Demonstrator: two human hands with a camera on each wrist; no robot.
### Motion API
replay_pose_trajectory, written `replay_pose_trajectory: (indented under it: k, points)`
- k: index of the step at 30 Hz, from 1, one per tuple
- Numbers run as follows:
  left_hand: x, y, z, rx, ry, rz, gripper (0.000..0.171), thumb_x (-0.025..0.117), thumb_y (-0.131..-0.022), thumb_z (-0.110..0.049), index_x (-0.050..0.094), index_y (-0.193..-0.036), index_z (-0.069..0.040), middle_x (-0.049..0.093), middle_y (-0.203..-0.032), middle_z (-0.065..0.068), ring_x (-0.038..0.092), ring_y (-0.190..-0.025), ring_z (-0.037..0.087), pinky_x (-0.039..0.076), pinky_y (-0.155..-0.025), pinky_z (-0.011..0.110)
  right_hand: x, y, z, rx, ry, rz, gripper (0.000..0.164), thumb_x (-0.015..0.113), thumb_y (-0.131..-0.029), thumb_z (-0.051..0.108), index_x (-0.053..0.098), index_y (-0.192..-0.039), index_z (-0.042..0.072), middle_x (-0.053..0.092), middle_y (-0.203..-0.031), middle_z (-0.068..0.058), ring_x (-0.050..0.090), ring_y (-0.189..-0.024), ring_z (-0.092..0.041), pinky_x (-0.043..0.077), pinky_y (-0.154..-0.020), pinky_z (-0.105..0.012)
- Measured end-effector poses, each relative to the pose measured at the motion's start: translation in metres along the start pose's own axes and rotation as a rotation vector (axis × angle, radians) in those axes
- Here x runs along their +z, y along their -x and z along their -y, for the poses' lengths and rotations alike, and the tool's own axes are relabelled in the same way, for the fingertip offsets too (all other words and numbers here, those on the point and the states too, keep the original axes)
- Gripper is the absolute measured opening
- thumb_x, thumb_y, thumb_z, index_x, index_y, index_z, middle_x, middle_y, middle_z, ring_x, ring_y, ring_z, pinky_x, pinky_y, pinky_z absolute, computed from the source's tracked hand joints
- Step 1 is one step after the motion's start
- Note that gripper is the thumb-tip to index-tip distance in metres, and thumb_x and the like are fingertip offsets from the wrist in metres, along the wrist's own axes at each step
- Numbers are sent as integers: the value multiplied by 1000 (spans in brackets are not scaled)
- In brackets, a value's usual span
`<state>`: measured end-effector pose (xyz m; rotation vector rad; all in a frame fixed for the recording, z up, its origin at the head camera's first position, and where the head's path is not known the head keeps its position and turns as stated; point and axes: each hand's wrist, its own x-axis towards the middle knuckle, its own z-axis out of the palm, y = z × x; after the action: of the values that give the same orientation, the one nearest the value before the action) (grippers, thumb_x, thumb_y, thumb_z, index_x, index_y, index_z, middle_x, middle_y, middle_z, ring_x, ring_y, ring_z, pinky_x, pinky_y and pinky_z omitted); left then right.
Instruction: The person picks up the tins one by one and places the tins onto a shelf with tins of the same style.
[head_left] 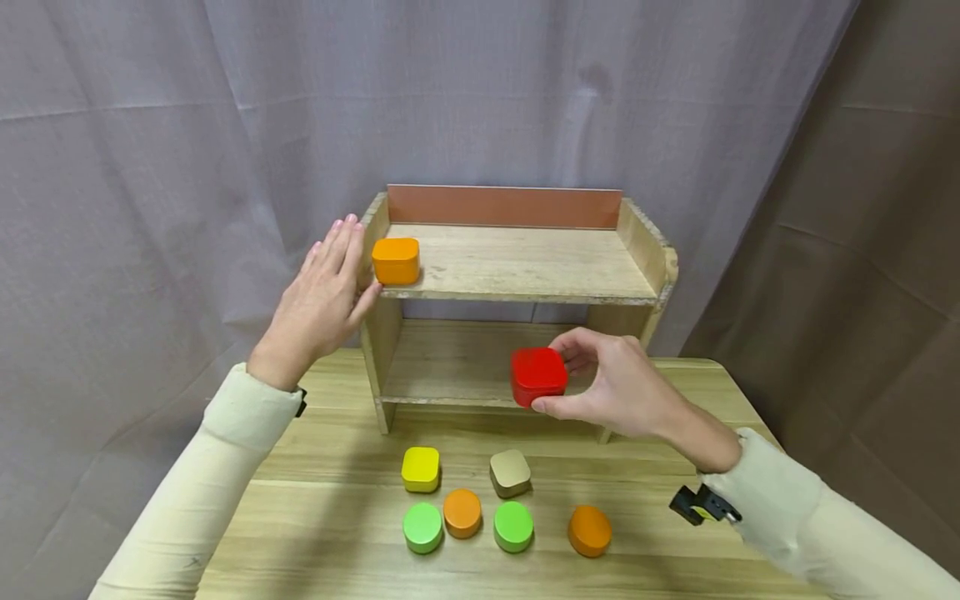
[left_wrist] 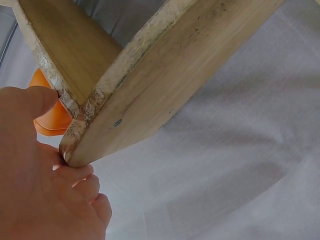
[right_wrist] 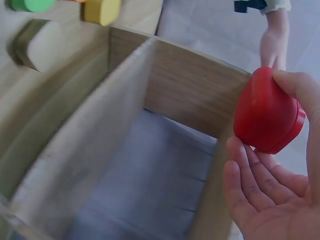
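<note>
My right hand (head_left: 626,387) pinches a red rounded-square block (head_left: 538,372) between thumb and fingers, in front of the lower level of a small wooden shelf (head_left: 517,258). In the right wrist view the red block (right_wrist: 262,110) sits at the fingertips, beside the shelf's boards. With fingers stretched out, my left hand (head_left: 322,287) rests against the shelf's left side panel. Its thumb lies at the upper board's front edge, as the left wrist view also shows. Just beside that thumb, an orange rounded-square block (head_left: 396,262) sits on the left end of the upper board.
On the table (head_left: 315,467) before the shelf lie a yellow block (head_left: 421,469), a beige block (head_left: 510,472), two green round blocks (head_left: 423,527) and two orange round ones (head_left: 589,531). A grey curtain (head_left: 495,92) hangs behind; a darker one (head_left: 862,250) hangs at the right.
</note>
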<state>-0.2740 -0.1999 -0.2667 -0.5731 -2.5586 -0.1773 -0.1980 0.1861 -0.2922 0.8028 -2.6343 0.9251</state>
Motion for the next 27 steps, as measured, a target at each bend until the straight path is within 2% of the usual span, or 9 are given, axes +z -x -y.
replay_pose_trajectory:
  k: [6,13,19,27]
  points:
    - [-1,0,-2,1,8,-6,80,49,-111,-36,10,-168,3,9,-178,21,13,-166,39,18,-134,59,-12,-26,19,-4,26,-18,54,98,-72,32,72,-114,9,79,-99,0,75,-86,-14,62,-81,-36]
    - [-3,1,-2,3,2,-3,80,49,-111,-36,9,-168,3,10,-178,22,13,-165,40,18,-134,59,-22,-63,37,17,-5,-37,51,95,-76,34,71,-113,9,80,-102,-4,78,-89,-21,64,-85,-43]
    - [-3,0,-1,-3,1,5,80,49,-111,-36,8,-168,2,8,-178,21,12,-165,40,18,-134,59,-25,-91,44,41,-34,-73,51,94,-76,33,71,-113,8,80,-104,-7,78,-92,-23,63,-87,-39]
    - [-3,2,-1,-3,0,2,80,49,-111,-36,9,-168,3,9,-178,22,14,-165,41,18,-134,59,-18,-119,41,66,-26,-107,57,94,-75,38,71,-117,7,79,-106,-7,76,-93,-21,59,-81,-34]
